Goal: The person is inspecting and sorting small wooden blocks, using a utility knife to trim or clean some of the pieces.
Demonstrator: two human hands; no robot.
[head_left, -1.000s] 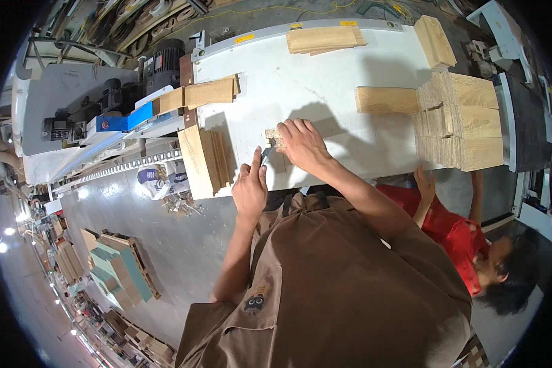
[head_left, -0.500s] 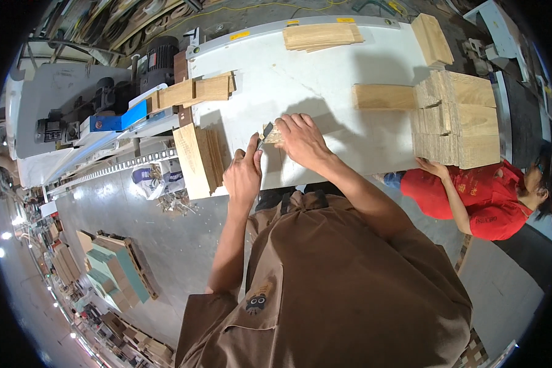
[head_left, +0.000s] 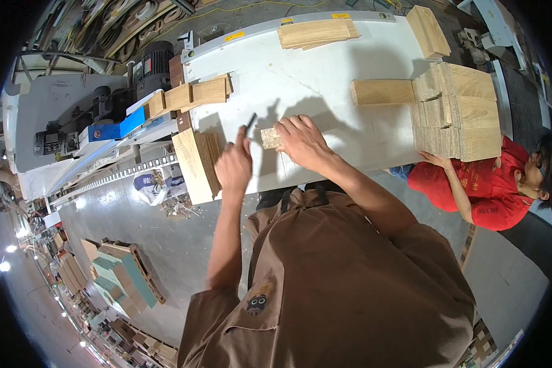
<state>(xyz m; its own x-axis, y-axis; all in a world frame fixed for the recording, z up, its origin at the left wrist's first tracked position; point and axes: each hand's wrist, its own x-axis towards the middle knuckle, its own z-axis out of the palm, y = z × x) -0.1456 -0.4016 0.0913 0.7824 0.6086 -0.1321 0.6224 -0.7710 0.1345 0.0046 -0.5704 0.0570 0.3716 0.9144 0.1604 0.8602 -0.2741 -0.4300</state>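
Note:
My left hand [head_left: 234, 165] is closed around a slim, dark, flat tool [head_left: 251, 124], whose tip points away from me. Its exact kind is too blurred to tell. To its right, my right hand [head_left: 305, 144] grips a small board [head_left: 270, 138] with a speckled, chipboard-like edge above the white tabletop [head_left: 313, 70]. A narrow gap parts the tool from the board's left end. My fingers and palm hide much of the board.
Wood pieces stand in a row [head_left: 193, 162] at the table's near left, with more boards [head_left: 202, 93] behind. At right are a tall board stack [head_left: 457, 113] and a person in red [head_left: 466, 187] touching it. A flat pile [head_left: 319, 33] lies at the far edge, beside a long level [head_left: 251, 35].
My left hand has drawn back left with the tool, which has come away from the board's end. My right hand keeps its grip in nearly the same place.

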